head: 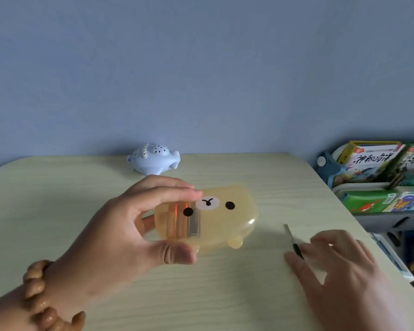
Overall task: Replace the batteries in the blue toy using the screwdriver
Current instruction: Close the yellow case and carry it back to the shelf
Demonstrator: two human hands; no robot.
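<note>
Chunky tan beads of a bracelet [37, 299] circle my left wrist, and that left hand [120, 235] grips a translucent yellow bear-faced plastic case [225, 218] between thumb and curled fingers, with cylindrical batteries [179, 223] showing through its wall. My right hand [339, 266] lies loose, fingers spread, over the black handle of a slim metal-shafted screwdriver [296, 249] on the pale wood-grain table [58, 211]. The pale blue whale-shaped plastic toy [153, 160] sits at the table's far edge by the wall, well apart from both hands.
</note>
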